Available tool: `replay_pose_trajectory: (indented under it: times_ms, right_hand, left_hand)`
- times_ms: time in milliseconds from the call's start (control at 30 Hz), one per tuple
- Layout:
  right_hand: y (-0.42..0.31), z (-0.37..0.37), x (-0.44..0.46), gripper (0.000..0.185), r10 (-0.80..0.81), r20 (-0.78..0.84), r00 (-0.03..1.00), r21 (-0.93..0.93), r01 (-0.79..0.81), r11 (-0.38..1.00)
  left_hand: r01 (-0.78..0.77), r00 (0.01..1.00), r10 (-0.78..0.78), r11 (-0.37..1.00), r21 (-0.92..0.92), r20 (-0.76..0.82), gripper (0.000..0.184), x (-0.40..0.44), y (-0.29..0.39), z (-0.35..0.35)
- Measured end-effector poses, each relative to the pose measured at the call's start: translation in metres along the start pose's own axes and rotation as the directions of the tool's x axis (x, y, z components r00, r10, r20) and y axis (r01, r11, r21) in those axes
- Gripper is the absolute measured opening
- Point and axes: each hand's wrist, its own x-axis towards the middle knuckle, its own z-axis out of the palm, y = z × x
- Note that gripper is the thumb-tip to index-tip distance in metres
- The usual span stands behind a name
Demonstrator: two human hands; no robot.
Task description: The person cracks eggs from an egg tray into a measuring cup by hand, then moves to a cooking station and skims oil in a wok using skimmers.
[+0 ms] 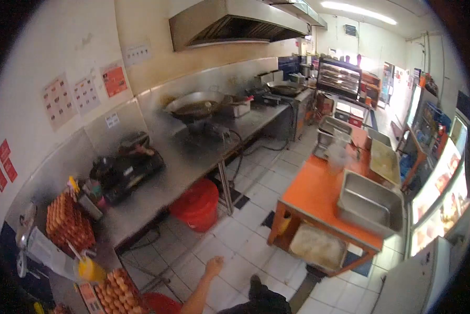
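Note:
My left hand (214, 266) hangs low over the white tiled floor, left of my dark-clothed leg (263, 298). Its fingers look curled in, and nothing shows in them. Nearest to it are a tray of brown eggs (118, 294) on the steel counter's front end and a red tub (162, 302) below, partly cut off by the frame. Further up stands a large red bucket (197, 206) under the counter. My right hand is out of the frame.
Along the left wall, the steel counter (185, 172) holds stacked egg trays (70, 222), a black stove (127, 170) and a wok (195, 106). To the right stands an orange table (311, 183) with steel pans (371, 201) and a lower shelf tub (318, 246).

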Motion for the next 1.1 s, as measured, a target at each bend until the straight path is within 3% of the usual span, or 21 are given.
replay_pose_trajectory:
  times_ms: [33, 100, 133, 167, 233, 300, 367, 467, 533, 600, 633, 700, 733, 767, 800, 867, 900, 967, 1000, 1067, 1100]
  right_hand:
    - [-0.045, 0.001, 0.039, 0.028, -0.063, 0.015, 0.998, -0.058, 0.064, 0.996]
    - [-0.138, 0.001, 0.129, 0.028, -0.327, 0.097, 0.94, -0.365, 0.339, 0.867]
    - [-0.189, 0.006, 0.193, 0.028, -0.56, 0.29, 0.776, -0.655, 0.587, 0.475]
    - [-0.242, 0.014, 0.254, 0.028, -0.684, 0.414, 0.601, -0.731, 0.667, 0.143]
    - [-0.436, -0.001, 0.234, 0.03, -0.677, -0.143, 0.722, -0.309, 0.617, 0.724]
    - [-0.581, -0.01, 0.277, 0.035, -0.878, -0.134, 0.46, 0.009, 0.886, 0.463]
    - [-0.721, -0.016, 0.233, 0.029, -0.731, 0.014, 0.682, 0.398, 0.667, 0.63]
    - [-0.84, -0.016, 0.216, 0.025, -0.793, -0.01, 0.609, 0.438, 0.716, 0.544]
    - [-0.866, -0.002, 0.253, 0.025, -0.793, -0.004, 0.609, 0.393, 0.73, 0.559]
    - [-0.838, 0.019, 0.395, 0.027, -0.806, 0.058, 0.589, 0.279, 0.766, 0.579]
    - [-0.825, 0.026, 0.411, 0.026, -0.785, -0.102, 0.611, 0.074, 0.792, 0.606]
    - [-0.817, -0.002, 0.354, 0.027, -0.717, -0.287, 0.636, 0.091, 0.763, 0.64]
    - [-0.812, -0.001, 0.357, 0.029, -0.63, -0.324, 0.706, 0.003, 0.666, 0.746]
    - [-0.79, 0.001, 0.381, 0.031, -0.542, -0.365, 0.757, -0.082, 0.553, 0.829]
    - [-0.777, 0.002, 0.394, 0.035, -0.52, -0.42, 0.744, -0.004, 0.571, 0.821]
    - [-0.765, 0.002, 0.425, 0.036, -0.541, -0.626, 0.562, -0.324, 0.444, 0.835]
    - [-0.756, -0.005, 0.456, 0.036, -0.55, -0.613, 0.567, -0.335, 0.444, 0.831]
    - [-0.742, -0.011, 0.516, 0.035, -0.511, -0.528, 0.678, -0.089, 0.555, 0.827]
    - [-0.761, -0.02, 0.511, 0.035, -0.513, -0.5, 0.698, -0.092, 0.545, 0.833]
    - [-0.814, -0.052, 0.513, 0.033, -0.305, -0.286, 0.908, 0.302, 0.388, 0.871]
    - [-0.811, -0.054, 0.573, 0.028, -0.052, -0.277, 0.96, 0.45, 0.177, 0.875]
  left_hand:
    - [0.039, 0.999, -0.038, 0.986, 0.165, -0.012, 0.046, 0.025, 0.0, -0.008]
    - [-0.051, 0.992, 0.053, 0.998, 0.024, -0.113, 0.043, 0.03, -0.009, -0.013]
    - [-0.005, 0.996, 0.009, 0.999, 0.04, -0.091, 0.043, 0.033, -0.021, -0.011]
    - [0.08, 0.996, -0.077, 0.992, 0.097, -0.037, 0.042, 0.034, -0.036, -0.013]
    - [0.238, 0.965, -0.255, 0.951, 0.195, 0.064, 0.04, 0.026, -0.068, -0.017]
    - [0.372, 0.902, -0.411, 0.896, 0.244, 0.134, 0.039, 0.025, -0.084, -0.025]
    - [0.459, 0.846, -0.509, 0.846, 0.27, 0.159, 0.037, 0.042, -0.096, -0.035]
    - [0.471, 0.826, -0.539, 0.821, 0.323, 0.167, 0.035, 0.111, -0.093, -0.054]
    - [0.336, 0.879, -0.444, 0.837, 0.432, 0.176, 0.034, 0.188, -0.085, -0.064]
    - [-0.101, 0.974, -0.071, 0.717, 0.69, 0.216, 0.032, 0.309, -0.062, -0.072]
    - [-0.026, 0.993, -0.053, 0.774, 0.632, 0.107, 0.03, 0.362, -0.017, -0.084]
    - [-0.07, 0.992, 0.076, 0.996, 0.064, -0.097, 0.03, 0.496, 0.012, -0.072]
    - [-0.183, 0.983, 0.181, 0.945, -0.27, -0.033, 0.031, 0.546, 0.066, -0.078]
    - [-0.051, 0.987, 0.031, 0.991, 0.126, 0.156, 0.033, 0.584, 0.174, -0.111]
    - [-0.256, 0.962, 0.243, 0.962, 0.1, 0.121, 0.032, 0.633, 0.208, -0.103]
    - [-0.301, 0.953, 0.294, 0.946, 0.124, 0.067, 0.029, 0.673, 0.338, -0.134]
    - [-0.31, 0.951, 0.308, 0.947, 0.086, 0.044, 0.029, 0.703, 0.374, -0.138]
    - [-0.213, 0.958, 0.264, 0.917, 0.337, -0.115, 0.031, 0.762, 0.417, -0.145]
    - [-0.161, 0.946, 0.243, 0.926, 0.341, -0.215, 0.032, 0.796, 0.417, -0.143]
    - [-0.094, 0.925, 0.211, 0.933, 0.347, -0.316, 0.034, 0.842, 0.421, -0.141]
    - [0.034, 0.914, 0.092, 0.953, 0.301, -0.396, 0.034, 0.856, 0.43, -0.143]
